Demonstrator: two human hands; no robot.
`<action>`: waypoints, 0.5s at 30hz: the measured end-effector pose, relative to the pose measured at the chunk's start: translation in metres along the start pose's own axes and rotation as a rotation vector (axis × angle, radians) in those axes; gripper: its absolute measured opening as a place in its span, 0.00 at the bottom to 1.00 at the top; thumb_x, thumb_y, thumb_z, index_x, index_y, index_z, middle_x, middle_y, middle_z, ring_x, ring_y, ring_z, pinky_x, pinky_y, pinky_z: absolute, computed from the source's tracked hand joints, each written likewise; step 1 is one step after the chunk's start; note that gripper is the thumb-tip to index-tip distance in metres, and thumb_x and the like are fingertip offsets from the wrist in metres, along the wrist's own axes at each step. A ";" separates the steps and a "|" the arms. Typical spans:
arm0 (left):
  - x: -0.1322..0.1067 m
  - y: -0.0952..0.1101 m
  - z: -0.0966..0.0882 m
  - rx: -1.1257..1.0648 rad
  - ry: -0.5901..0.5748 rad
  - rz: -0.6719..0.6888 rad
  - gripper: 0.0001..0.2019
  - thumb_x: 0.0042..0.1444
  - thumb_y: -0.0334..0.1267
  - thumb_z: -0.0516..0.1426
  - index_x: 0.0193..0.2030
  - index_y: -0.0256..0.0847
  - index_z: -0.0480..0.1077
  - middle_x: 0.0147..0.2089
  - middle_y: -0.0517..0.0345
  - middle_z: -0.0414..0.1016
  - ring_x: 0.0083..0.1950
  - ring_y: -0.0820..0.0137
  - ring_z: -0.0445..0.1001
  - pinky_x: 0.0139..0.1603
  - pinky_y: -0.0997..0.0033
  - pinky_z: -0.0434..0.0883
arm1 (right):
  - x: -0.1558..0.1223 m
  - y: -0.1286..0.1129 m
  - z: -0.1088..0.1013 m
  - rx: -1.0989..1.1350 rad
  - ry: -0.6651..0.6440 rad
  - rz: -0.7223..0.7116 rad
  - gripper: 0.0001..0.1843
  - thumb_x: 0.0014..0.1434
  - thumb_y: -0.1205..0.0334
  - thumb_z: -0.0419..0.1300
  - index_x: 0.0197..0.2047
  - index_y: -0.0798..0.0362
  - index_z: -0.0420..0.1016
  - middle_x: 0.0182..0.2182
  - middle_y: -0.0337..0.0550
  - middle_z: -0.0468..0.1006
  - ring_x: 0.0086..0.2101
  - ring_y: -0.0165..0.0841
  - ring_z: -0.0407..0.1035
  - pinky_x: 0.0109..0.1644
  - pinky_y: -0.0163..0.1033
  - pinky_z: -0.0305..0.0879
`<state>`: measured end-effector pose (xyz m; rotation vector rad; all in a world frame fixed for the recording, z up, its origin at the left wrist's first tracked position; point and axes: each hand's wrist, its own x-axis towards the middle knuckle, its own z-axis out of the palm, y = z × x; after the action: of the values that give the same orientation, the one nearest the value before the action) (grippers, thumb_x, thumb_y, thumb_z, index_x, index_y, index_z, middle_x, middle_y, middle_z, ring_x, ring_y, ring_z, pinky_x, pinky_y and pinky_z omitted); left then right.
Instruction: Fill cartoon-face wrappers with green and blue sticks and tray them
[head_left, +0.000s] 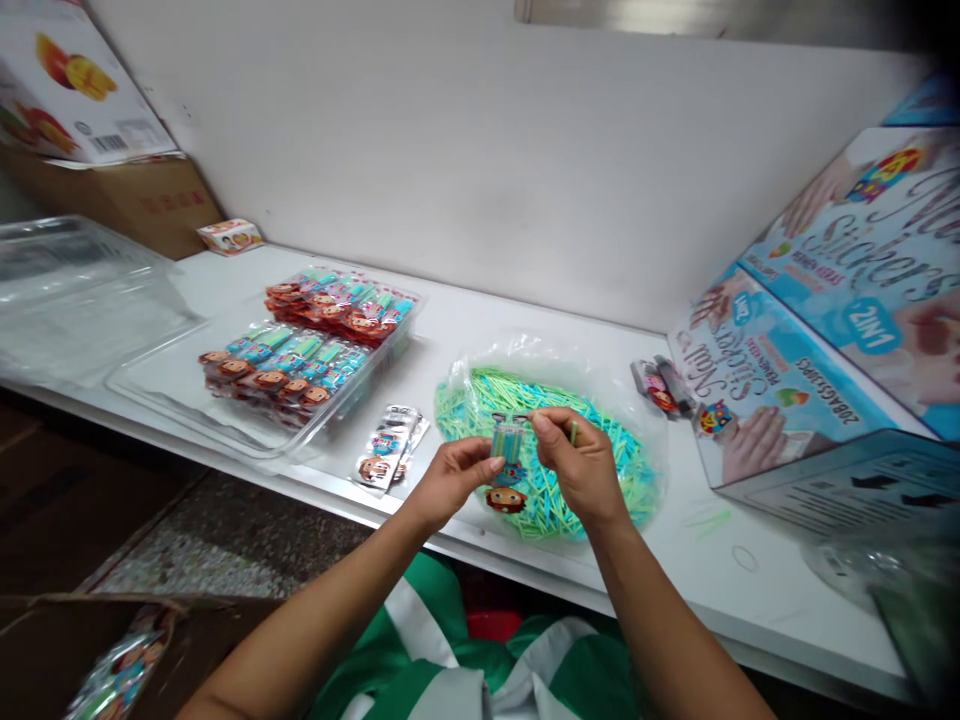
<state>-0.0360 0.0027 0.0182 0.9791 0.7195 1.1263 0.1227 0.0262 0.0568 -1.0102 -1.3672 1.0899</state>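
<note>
My left hand (455, 478) pinches a small clear packet (508, 462) with a cartoon face printed at its lower end, held upright over a heap of thin green and blue sticks (592, 445). My right hand (581, 462) is closed at the packet's top edge, with a green stick showing between its fingers. The heap lies in a clear plastic bag (525, 355) on the white table (480, 310). A few flat packets (390, 445) lie just left of my left hand.
A clear tray (150, 390) holds rows of filled packets (300, 350) at left. Another clear container (67, 290) stands further left. Blue sticker boxes (817, 340) are stacked at right, loose packets (660, 385) beside them. Cardboard boxes (142, 205) sit at the back left.
</note>
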 end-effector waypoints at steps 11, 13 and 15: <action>-0.023 0.158 -0.212 0.579 0.874 0.562 0.21 0.43 0.37 0.66 0.44 0.34 0.69 0.31 0.64 0.74 0.30 0.78 0.67 0.36 0.75 0.66 | 0.002 0.012 -0.013 -0.070 0.068 0.063 0.13 0.55 0.53 0.60 0.37 0.54 0.73 0.16 0.31 0.57 0.18 0.24 0.51 0.20 0.32 0.49; -0.029 0.181 -0.256 0.698 1.055 0.460 0.23 0.44 0.32 0.66 0.48 0.33 0.67 0.24 0.68 0.69 0.27 0.80 0.63 0.35 0.75 0.65 | 0.001 0.015 -0.013 -0.082 0.069 0.078 0.13 0.54 0.52 0.60 0.37 0.54 0.73 0.16 0.31 0.57 0.18 0.24 0.51 0.20 0.32 0.49; -0.030 0.194 -0.288 0.812 1.180 0.331 0.25 0.43 0.29 0.66 0.50 0.32 0.65 0.22 0.70 0.66 0.26 0.80 0.62 0.35 0.75 0.65 | 0.001 0.017 -0.014 -0.104 0.063 0.092 0.13 0.54 0.52 0.60 0.37 0.54 0.73 0.16 0.31 0.57 0.18 0.24 0.51 0.20 0.32 0.49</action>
<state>-0.3726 0.0740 0.0744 1.0457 2.1411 1.7509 0.1362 0.0318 0.0406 -1.1836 -1.3488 1.0551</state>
